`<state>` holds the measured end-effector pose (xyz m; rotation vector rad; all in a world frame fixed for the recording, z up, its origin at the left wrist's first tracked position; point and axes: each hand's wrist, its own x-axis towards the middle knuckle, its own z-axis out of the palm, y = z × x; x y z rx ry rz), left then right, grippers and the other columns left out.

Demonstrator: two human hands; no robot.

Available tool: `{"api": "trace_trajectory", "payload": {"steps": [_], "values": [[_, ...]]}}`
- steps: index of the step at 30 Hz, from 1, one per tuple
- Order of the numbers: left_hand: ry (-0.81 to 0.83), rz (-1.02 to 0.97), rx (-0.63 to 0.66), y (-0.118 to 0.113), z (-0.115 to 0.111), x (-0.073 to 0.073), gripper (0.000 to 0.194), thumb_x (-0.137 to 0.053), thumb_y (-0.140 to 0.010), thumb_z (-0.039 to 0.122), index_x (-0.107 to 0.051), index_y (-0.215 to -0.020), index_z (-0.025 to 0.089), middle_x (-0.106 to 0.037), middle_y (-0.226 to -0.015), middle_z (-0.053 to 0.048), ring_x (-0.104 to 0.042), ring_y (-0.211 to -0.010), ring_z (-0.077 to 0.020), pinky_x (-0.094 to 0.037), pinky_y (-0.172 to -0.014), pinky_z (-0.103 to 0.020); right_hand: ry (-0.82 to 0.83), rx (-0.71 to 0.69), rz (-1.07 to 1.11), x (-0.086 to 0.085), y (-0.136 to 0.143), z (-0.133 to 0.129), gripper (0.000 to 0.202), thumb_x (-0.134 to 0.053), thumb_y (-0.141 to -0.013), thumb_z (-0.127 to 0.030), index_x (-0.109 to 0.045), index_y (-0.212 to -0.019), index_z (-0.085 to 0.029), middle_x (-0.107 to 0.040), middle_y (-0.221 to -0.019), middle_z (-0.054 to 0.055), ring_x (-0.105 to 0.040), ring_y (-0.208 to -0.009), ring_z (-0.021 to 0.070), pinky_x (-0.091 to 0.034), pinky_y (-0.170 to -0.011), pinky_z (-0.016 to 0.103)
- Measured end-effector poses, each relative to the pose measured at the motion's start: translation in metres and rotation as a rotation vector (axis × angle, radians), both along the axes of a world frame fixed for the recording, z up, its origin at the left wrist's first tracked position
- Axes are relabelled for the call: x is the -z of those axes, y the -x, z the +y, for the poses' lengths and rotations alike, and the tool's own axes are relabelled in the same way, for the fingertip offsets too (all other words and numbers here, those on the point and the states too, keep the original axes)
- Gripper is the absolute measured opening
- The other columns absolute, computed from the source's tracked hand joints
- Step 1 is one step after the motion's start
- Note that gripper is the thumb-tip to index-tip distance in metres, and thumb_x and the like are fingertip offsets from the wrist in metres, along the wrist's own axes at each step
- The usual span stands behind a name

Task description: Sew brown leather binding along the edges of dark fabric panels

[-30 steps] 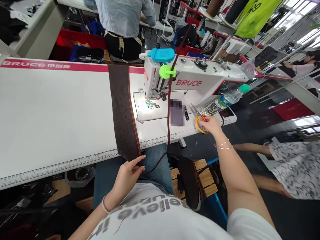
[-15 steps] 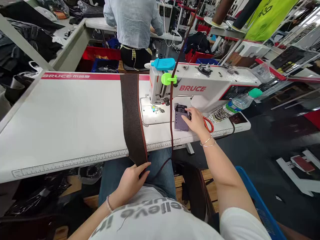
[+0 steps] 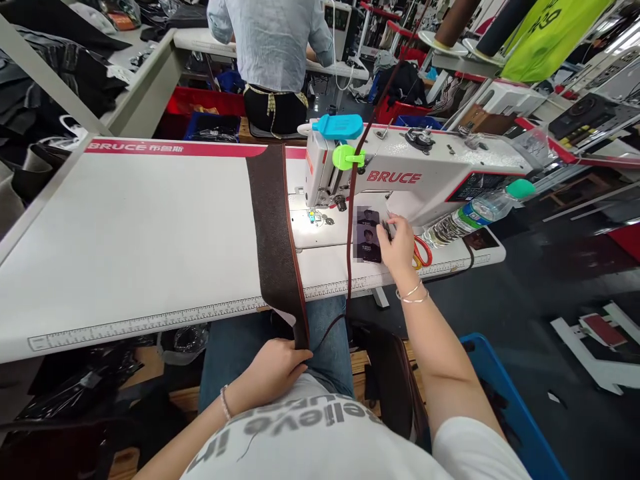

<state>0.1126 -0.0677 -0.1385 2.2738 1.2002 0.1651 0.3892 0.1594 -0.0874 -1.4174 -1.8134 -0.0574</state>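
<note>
My left hand (image 3: 280, 365) pinches the near end of a dark brown leather-like strip (image 3: 274, 220) with a reddish-brown binding edge. The strip lies across the white table left of the sewing machine (image 3: 393, 163) and hangs over the front edge, its pale underside showing at a fold. My right hand (image 3: 399, 245) is at the machine's bed, fingers closed on a small dark tool (image 3: 386, 230), mostly hidden by the fingers. Beside it lies a phone (image 3: 369, 237) with a lit, partly blurred screen. Orange-handled scissors (image 3: 423, 252) rest right of that hand.
A water bottle (image 3: 480, 212) lies tilted at the table's right end. A narrow brown binding tape (image 3: 351, 227) hangs down before the machine. The table (image 3: 165, 233) has a ruler along its front edge. A blue basket (image 3: 505, 400) stands on the right; a co-worker (image 3: 275, 47) sits ahead.
My left hand has drawn the strip's end toward me and slightly right. My right fingers have come off the phone and closed on the small dark tool. The phone screen has changed.
</note>
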Motion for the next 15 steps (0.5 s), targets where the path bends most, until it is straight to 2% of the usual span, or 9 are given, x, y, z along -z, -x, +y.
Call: {"api": "trace_trajectory", "payload": {"steps": [2,3,5,6,8,10,12,13,15], "values": [[-0.023,-0.062,0.074,-0.005,0.003,0.000,0.024,-0.053,-0.091,0.022,-0.072,-0.105,0.025,-0.068,-0.073,-0.005,-0.064,-0.069,-0.0190,-0.044,-0.062,-0.027,-0.094,-0.025,0.136,-0.001,0.021,-0.032,0.017,-0.048,-0.094,-0.033,-0.056,-0.096,-0.018,-0.068,-0.099,0.013,-0.063,-0.096,0.0256,-0.049,-0.087,0.043],[-0.043,-0.105,0.115,-0.007,0.004,0.001,0.024,-0.051,-0.092,0.022,-0.072,-0.103,0.025,-0.067,-0.072,-0.005,-0.063,-0.069,-0.0182,-0.043,-0.062,-0.027,-0.077,-0.088,0.174,0.000,0.034,-0.051,0.015,-0.046,-0.095,-0.030,-0.057,-0.094,-0.019,-0.068,-0.091,0.011,-0.064,-0.087,0.0230,-0.051,-0.080,0.039],[-0.091,-0.200,0.196,-0.011,0.006,0.002,0.028,-0.046,-0.094,0.020,-0.073,-0.100,0.025,-0.066,-0.071,-0.005,-0.061,-0.068,-0.0167,-0.043,-0.063,-0.028,0.074,-0.269,0.162,0.005,0.061,-0.089,0.013,-0.048,-0.095,-0.027,-0.058,-0.094,-0.020,-0.067,-0.081,0.006,-0.063,-0.073,0.0188,-0.053,-0.069,0.033],[-0.116,-0.242,0.238,-0.013,0.007,0.003,0.029,-0.045,-0.095,0.020,-0.073,-0.098,0.025,-0.065,-0.069,-0.004,-0.061,-0.067,-0.0162,-0.043,-0.064,-0.028,0.154,-0.340,0.119,0.008,0.073,-0.105,0.012,-0.050,-0.094,-0.026,-0.059,-0.098,-0.020,-0.067,-0.082,0.006,-0.064,-0.074,0.0186,-0.053,-0.069,0.032],[-0.151,-0.304,0.320,-0.018,0.007,0.006,0.027,-0.047,-0.095,0.022,-0.074,-0.095,0.025,-0.063,-0.064,-0.003,-0.059,-0.065,-0.0156,-0.043,-0.063,-0.028,0.141,-0.315,0.018,0.014,0.094,-0.129,0.019,-0.056,-0.091,-0.027,-0.060,-0.108,-0.019,-0.067,-0.099,0.011,-0.064,-0.091,0.0240,-0.053,-0.079,0.039],[-0.161,-0.330,0.380,-0.022,0.006,0.008,0.025,-0.050,-0.094,0.025,-0.074,-0.089,0.025,-0.061,-0.060,-0.002,-0.057,-0.062,-0.0150,-0.042,-0.062,-0.028,-0.015,-0.208,-0.043,0.016,0.109,-0.140,0.021,-0.060,-0.088,-0.025,-0.062,-0.109,-0.020,-0.062,-0.110,0.015,-0.059,-0.104,0.0296,-0.050,-0.088,0.047],[-0.156,-0.323,0.402,-0.024,0.005,0.008,0.023,-0.053,-0.093,0.027,-0.074,-0.083,0.025,-0.058,-0.057,0.000,-0.054,-0.058,-0.0142,-0.040,-0.059,-0.028,-0.124,-0.204,-0.067,0.015,0.120,-0.141,0.017,-0.059,-0.088,-0.022,-0.064,-0.104,-0.023,-0.060,-0.109,0.014,-0.057,-0.105,0.0291,-0.048,-0.089,0.048],[-0.155,-0.313,0.400,-0.023,0.004,0.007,0.022,-0.054,-0.093,0.027,-0.073,-0.081,0.025,-0.057,-0.056,0.000,-0.052,-0.056,-0.0138,-0.038,-0.058,-0.028,-0.111,-0.258,-0.078,0.013,0.125,-0.139,0.017,-0.057,-0.089,-0.021,-0.065,-0.104,-0.024,-0.060,-0.107,0.012,-0.057,-0.103,0.0275,-0.049,-0.089,0.046],[-0.163,-0.302,0.391,-0.021,0.003,0.007,0.021,-0.055,-0.092,0.027,-0.073,-0.081,0.024,-0.054,-0.054,0.001,-0.050,-0.054,-0.0134,-0.036,-0.055,-0.028,0.030,-0.358,-0.127,0.010,0.138,-0.130,0.023,-0.055,-0.092,-0.027,-0.063,-0.113,-0.022,-0.060,-0.113,0.013,-0.057,-0.105,0.0268,-0.049,-0.090,0.045]]}}
